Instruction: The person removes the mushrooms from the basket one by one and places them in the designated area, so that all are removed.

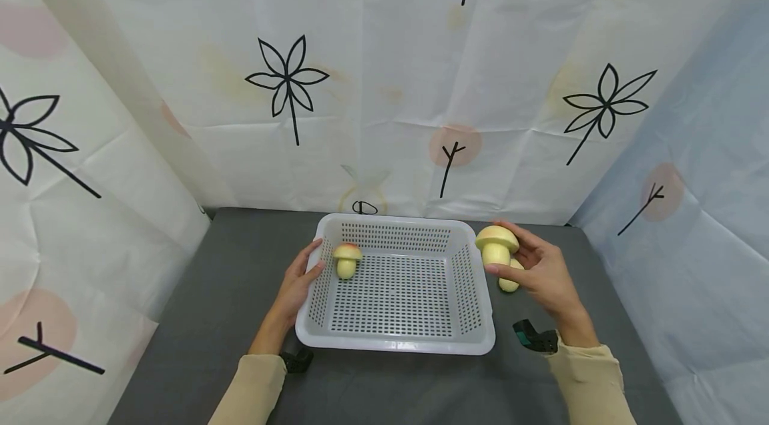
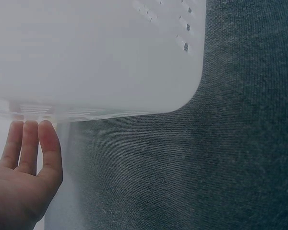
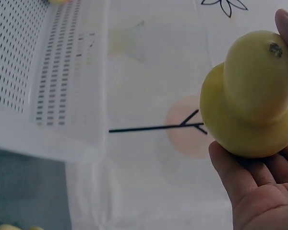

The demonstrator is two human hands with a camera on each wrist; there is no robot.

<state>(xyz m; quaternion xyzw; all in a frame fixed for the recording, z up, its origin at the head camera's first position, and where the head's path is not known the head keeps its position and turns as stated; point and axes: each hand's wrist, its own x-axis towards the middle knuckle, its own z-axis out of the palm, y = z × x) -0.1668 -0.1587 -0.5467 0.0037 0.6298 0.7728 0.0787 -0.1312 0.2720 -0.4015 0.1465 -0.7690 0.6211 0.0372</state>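
My left hand [image 1: 296,288] grips the left rim of a white perforated plastic basket [image 1: 393,347], thumb over the edge. In the left wrist view, fingers [image 2: 50,148] reach up under the rim of the basket [image 2: 101,57]. Just off the basket's right rim, my right hand [image 1: 543,275] holds a pale yellow toy mushroom [image 1: 496,241] between thumb and fingers. Its rounded stem shows close up in the right wrist view, where the mushroom [image 3: 261,81] has a dark spot on its end. Another toy mushroom [image 1: 346,260] with a reddish cap lies inside the basket, at the left.
A further yellow mushroom [image 1: 508,285] sits on the dark grey tabletop [image 1: 240,265], partly hidden behind the right hand and the held one. Patterned white cloth [image 1: 384,78] walls the table in at the back and both sides.
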